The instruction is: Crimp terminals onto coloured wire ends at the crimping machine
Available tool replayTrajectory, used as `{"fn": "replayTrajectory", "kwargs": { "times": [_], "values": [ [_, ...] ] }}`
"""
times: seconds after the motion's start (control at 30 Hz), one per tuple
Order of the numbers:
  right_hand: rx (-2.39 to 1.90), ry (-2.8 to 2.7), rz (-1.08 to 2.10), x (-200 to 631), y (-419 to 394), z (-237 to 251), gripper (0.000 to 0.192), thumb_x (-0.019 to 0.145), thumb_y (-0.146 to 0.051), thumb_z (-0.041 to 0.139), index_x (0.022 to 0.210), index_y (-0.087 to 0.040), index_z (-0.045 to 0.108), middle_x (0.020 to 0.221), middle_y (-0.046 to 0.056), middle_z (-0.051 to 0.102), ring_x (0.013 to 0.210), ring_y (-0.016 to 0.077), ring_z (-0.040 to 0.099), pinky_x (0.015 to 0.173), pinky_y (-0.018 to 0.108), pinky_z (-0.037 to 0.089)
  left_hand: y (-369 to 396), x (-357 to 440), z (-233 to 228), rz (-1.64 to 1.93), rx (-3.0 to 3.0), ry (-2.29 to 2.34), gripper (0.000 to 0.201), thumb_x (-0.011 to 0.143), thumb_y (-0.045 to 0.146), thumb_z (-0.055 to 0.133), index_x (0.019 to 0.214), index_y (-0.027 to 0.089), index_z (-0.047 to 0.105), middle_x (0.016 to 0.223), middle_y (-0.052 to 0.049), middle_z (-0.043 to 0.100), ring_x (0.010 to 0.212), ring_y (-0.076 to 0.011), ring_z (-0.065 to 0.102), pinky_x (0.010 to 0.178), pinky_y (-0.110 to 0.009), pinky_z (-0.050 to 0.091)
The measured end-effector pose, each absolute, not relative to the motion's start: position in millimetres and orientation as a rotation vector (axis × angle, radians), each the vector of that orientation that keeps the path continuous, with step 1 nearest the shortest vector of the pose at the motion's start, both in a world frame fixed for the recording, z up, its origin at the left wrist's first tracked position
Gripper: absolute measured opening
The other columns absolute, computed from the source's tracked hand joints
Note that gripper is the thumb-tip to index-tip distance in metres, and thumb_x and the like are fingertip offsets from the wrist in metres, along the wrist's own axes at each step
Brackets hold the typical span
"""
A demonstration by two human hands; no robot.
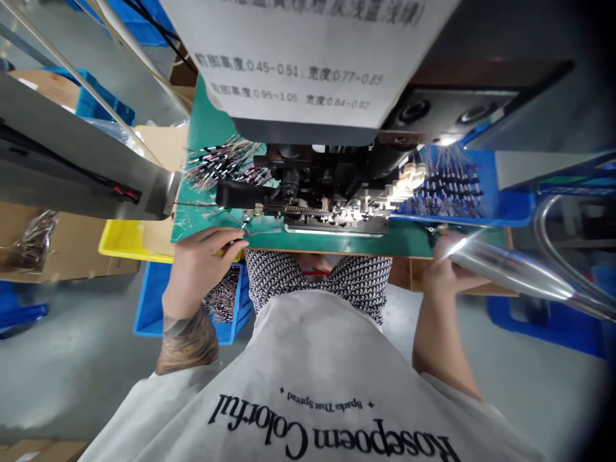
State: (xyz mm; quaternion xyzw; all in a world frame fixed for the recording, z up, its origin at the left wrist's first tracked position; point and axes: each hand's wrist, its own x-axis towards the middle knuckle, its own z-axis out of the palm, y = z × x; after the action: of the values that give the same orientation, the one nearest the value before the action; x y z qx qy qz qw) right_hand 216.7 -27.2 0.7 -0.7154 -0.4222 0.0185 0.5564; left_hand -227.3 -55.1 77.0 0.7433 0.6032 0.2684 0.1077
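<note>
The left hand pinches a thin wire in closed fingers at the near edge of the green tabletop; feeding its end into the crimping press seems the step, needing exact aim. The right hand sits behind a shiny tube, grip unclear. Wire piles lie beyond.

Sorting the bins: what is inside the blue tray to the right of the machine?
The blue tray holds a row of dark-sleeved wire pieces. Its far end is hidden behind the machine housing.
</note>
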Motion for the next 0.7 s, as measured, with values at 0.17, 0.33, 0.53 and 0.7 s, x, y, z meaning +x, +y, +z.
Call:
{"fn": "replayTrajectory", "kwargs": {
  "times": [0.17, 0.33, 0.53, 0.7],
  "values": [
    [-1.353, -1.363, 0.517, 154, -52, 9, 0.015, 0.088, -0.035, 0.079, 0.087, -0.021, 0.084, 0.069, 0.002, 0.072, 0.057, 0.0132, 0.06, 0.056, 0.029, 0.049, -58, -166, 89, 0.943, 1.779, 1.291, 0.005, 0.091, 0.024, 0.085, 0.097, 0.025, 0.085, 0.103, -0.005, 0.085, 0.09, -0.0204, 0.082, 0.078, -0.031, 0.068],
    [-1.265, -1.262, 1.085, 118, -48, 33, 0.018, 0.09, -0.039, 0.077, 0.091, -0.025, 0.087, 0.061, -0.002, 0.068, 0.052, 0.01, 0.053, 0.051, 0.025, 0.043, -51, -106, 65, 0.833, 0.992, 0.842, 0.008, 0.089, 0.025, 0.084, 0.089, 0.017, 0.082, 0.089, -0.008, 0.081, 0.075, -0.022, 0.082, 0.048, -0.023, 0.06],
    [-1.203, -1.135, 1.349, 104, -33, 50, 0.02, 0.079, -0.043, 0.086, 0.08, -0.024, 0.086, 0.058, -0.001, 0.068, 0.048, 0.009, 0.051, 0.045, 0.025, 0.041, -38, -79, 36, 0.722, 0.688, 0.76, 0.016, 0.071, 0.025, 0.088, 0.082, 0.016, 0.083, 0.077, -0.008, 0.081, 0.062, -0.0223, 0.079, 0.038, -0.02, 0.053],
    [-1.227, -1.075, 1.296, 97, -26, 56, 0.02, 0.08, -0.041, 0.085, 0.075, -0.021, 0.084, 0.051, -0.003, 0.061, 0.044, 0.0074, 0.047, 0.043, 0.023, 0.037, -38, -79, 36, 0.809, 0.862, 0.888, 0.016, 0.079, 0.03, 0.087, 0.088, 0.017, 0.086, 0.082, -0.008, 0.084, 0.048, -0.0121, 0.067, 0.041, -0.02, 0.055]
  ]
}}
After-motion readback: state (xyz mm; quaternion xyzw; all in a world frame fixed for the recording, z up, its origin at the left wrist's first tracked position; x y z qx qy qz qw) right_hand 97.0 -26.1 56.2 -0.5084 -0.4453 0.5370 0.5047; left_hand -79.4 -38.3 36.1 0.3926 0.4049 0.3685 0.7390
